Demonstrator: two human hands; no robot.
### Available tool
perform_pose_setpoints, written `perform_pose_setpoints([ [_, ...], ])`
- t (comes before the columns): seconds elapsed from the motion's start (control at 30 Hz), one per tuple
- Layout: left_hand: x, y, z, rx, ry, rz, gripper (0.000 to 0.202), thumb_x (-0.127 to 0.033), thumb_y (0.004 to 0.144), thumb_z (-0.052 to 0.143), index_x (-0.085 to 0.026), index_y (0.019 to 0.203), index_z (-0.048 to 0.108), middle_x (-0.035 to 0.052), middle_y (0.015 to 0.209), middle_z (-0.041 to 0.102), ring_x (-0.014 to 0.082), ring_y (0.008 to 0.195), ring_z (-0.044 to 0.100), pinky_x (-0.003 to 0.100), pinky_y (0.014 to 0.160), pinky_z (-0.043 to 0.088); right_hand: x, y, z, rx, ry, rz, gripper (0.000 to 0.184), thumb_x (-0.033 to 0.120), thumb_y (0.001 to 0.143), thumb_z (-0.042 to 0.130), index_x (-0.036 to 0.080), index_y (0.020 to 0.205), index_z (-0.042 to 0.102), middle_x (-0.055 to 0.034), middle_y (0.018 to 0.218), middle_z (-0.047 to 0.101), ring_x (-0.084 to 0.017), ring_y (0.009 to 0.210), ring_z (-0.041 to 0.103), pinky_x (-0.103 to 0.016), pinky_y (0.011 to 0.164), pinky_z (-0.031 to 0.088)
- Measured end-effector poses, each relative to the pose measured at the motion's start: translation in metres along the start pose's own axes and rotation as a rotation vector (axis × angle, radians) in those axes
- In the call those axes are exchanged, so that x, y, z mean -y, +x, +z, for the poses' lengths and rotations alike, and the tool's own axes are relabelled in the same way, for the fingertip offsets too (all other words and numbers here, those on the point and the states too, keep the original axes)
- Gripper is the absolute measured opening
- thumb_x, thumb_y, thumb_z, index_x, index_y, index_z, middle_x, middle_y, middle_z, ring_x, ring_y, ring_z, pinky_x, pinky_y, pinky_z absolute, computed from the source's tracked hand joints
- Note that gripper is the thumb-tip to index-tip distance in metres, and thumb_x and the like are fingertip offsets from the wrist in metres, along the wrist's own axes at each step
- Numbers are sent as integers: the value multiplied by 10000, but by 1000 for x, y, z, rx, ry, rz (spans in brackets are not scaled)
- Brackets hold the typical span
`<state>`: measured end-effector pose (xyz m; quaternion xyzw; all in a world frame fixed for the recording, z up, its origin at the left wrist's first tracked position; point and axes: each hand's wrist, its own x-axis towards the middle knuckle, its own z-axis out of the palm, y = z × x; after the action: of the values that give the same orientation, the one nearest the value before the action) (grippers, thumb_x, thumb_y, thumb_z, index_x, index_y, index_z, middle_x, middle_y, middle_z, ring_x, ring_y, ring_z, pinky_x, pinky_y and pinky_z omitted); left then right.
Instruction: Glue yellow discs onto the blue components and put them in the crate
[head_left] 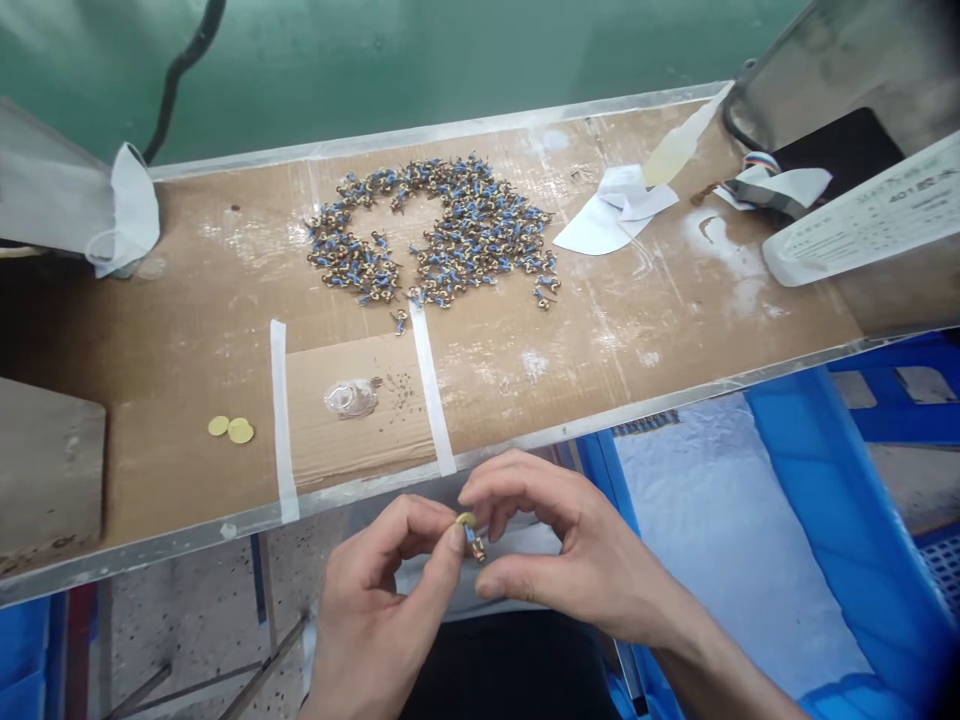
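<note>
My left hand and my right hand meet below the front edge of the cardboard-covered bench. Between their pinched fingertips sit a small yellow disc and a tiny blue-and-brass part; which hand grips which I cannot tell exactly. A large pile of the same blue-and-brass parts is spread on the bench farther back. Two yellow discs lie on the bench at the left. A small clear blob rests between two white tape strips.
A white face mask lies at the back left, white paper scraps at the back right. A white labelled container and a black object stand far right. Blue plastic crates stand below the bench on the right.
</note>
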<state>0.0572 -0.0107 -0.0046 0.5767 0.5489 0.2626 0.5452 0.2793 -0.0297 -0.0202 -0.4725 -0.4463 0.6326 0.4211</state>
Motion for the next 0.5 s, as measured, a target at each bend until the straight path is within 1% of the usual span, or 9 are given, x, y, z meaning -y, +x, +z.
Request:
perform_pose_setpoints([
  [0.07,-1,1,5,-32,100,83,180,-227,1087,768,-265,912,782,-27,907,842,160,808,822,232,765,636,-4,-10,2,-128,-78,-55,450,171,857,1038,293,1233,824,30,1126,794,-137,993,743,-253,922,606],
  [0.13,-2,2,10,-60,210,188,158,-203,1079,769,-277,940,775,-32,958,856,153,845,839,227,793,639,-7,-20,5,-223,-156,-102,333,151,905,983,284,1159,814,45,1020,797,-128,932,751,-241,872,601],
  [0.2,-2,5,15,-67,304,300,143,-172,1065,774,-287,980,770,-33,1029,870,143,890,855,216,815,633,-10,-30,9,-273,-200,-143,212,167,969,917,280,1121,820,47,955,810,-120,859,755,-239,821,600],
  [0.27,-3,8,19,-42,366,375,139,-153,1059,768,-291,1037,762,-27,1100,877,136,943,871,206,851,636,-11,-37,10,-319,-195,-143,147,178,1003,871,278,1107,841,41,933,830,-118,820,765,-241,801,609],
  [0.33,-5,12,23,1,402,424,136,-149,1067,750,-284,1084,755,-15,1128,878,135,966,878,201,864,640,-11,-42,9,-349,-115,-81,120,188,1019,849,277,1098,862,30,947,854,-125,826,793,-240,813,636],
  [0.43,-10,16,27,31,478,542,143,-127,1082,727,-260,1127,751,1,1088,881,135,923,876,198,836,632,-11,-45,4,-343,161,92,48,277,1040,868,260,1084,875,11,902,866,-143,809,832,-239,798,680],
  [0.5,-15,17,29,27,535,640,156,-95,1084,719,-243,1131,738,3,1035,877,132,876,867,201,820,621,-11,-45,0,-312,370,180,131,348,1031,906,237,1091,872,-1,850,860,-150,780,840,-241,773,699],
])
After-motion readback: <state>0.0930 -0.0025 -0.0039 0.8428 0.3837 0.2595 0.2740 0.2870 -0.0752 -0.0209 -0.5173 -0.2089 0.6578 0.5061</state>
